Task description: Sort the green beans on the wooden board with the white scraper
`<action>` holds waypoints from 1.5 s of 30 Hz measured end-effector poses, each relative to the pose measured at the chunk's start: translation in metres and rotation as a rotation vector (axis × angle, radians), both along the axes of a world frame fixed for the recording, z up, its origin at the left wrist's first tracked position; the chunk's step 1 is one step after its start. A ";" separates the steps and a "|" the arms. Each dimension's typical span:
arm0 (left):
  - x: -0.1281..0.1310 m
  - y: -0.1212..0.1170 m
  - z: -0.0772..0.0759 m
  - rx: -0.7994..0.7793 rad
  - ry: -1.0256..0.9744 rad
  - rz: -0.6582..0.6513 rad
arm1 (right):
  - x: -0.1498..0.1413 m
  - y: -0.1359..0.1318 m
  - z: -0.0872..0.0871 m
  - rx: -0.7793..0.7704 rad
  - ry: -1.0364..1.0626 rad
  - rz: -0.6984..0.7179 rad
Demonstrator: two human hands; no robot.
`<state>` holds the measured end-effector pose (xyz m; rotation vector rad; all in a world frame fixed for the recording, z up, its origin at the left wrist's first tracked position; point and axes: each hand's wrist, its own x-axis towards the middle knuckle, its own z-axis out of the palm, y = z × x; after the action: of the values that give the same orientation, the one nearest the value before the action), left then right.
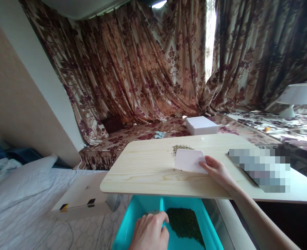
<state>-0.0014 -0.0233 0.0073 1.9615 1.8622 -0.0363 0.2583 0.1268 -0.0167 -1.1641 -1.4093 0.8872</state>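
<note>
Right of frame centre, right hand [216, 168] pinched white card [188, 160] by its right end, card's long axis running left-right over desk [140, 159]. Flake pile [182, 147] lay on desk, up-left of that hand, just past card's top edge; right hand was nearer. Bottom centre: left hand [151, 230] at turquoise bin [208, 222], fingers bent, grip unclear.
</note>
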 end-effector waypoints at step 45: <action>-0.023 -0.004 0.007 0.026 -0.034 0.040 | -0.035 -0.003 0.001 -0.021 -0.018 0.021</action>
<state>-0.0243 -0.0270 0.0145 1.9296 1.8879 0.0326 0.2235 0.1241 -0.0155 -1.1776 -1.4320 0.9100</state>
